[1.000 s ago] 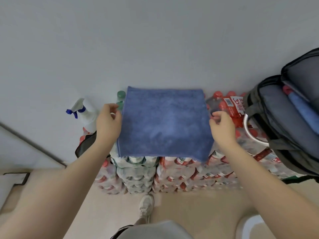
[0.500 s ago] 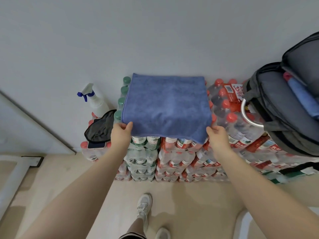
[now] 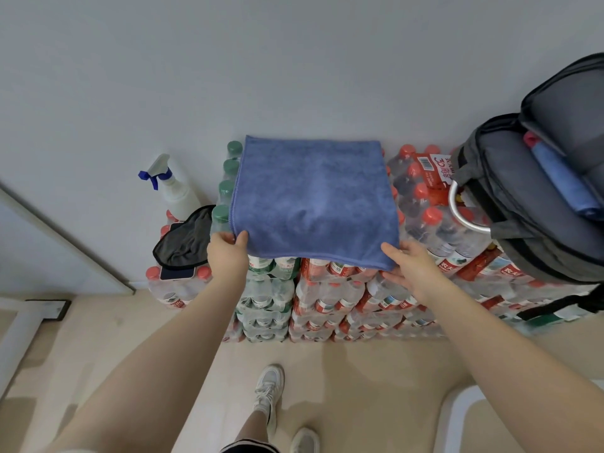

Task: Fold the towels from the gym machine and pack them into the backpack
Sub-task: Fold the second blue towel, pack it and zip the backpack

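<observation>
Risk: blue towel (image 3: 313, 201) lies on uneven bottle packs (image 3: 327, 289), left hand (image 3: 227, 253) pinching near corner, right hand (image 3: 413, 266) fingers spread at other corner, so fold may skew before backpack (image 3: 523, 204).

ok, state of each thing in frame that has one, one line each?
blue towel: folded, flat on the bottle packs
left hand: pinches the towel's near left corner
right hand: fingers straight, at the near right corner
backpack: open, a blue roll inside
spray bottle: upright
dark cloth: crumpled
</observation>
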The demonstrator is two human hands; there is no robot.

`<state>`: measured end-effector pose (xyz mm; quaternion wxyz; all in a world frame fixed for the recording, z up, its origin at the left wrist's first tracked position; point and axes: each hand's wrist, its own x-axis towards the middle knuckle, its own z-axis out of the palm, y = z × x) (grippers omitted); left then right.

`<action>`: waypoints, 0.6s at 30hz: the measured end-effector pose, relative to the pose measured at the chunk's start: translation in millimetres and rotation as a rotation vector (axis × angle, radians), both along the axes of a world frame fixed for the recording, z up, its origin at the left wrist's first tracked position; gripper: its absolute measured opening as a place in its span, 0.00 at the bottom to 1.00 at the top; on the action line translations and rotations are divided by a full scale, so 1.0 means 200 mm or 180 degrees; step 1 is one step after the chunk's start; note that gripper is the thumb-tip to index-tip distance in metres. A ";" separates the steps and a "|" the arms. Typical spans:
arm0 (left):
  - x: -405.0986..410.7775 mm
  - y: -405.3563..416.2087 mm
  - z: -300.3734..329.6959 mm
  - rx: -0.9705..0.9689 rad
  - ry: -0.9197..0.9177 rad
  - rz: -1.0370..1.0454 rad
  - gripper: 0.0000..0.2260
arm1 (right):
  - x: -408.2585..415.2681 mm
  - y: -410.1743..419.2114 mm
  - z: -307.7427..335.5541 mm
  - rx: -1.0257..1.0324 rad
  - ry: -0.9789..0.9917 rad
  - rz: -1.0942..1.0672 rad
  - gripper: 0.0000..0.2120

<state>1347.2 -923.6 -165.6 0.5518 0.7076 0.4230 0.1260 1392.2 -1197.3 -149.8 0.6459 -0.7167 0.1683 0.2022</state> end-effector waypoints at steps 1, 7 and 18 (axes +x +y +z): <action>0.00 0.00 0.00 -0.0077 -0.0016 -0.0013 0.09 | -0.01 -0.01 -0.01 -0.0030 0.0024 0.0135 0.10; -0.05 0.04 -0.02 -0.0019 -0.0086 -0.0032 0.16 | -0.05 -0.01 -0.03 -0.0460 -0.0123 0.0466 0.11; -0.04 0.00 -0.07 -0.1348 0.0079 0.0071 0.13 | -0.12 -0.03 -0.02 0.0484 0.0236 0.0259 0.13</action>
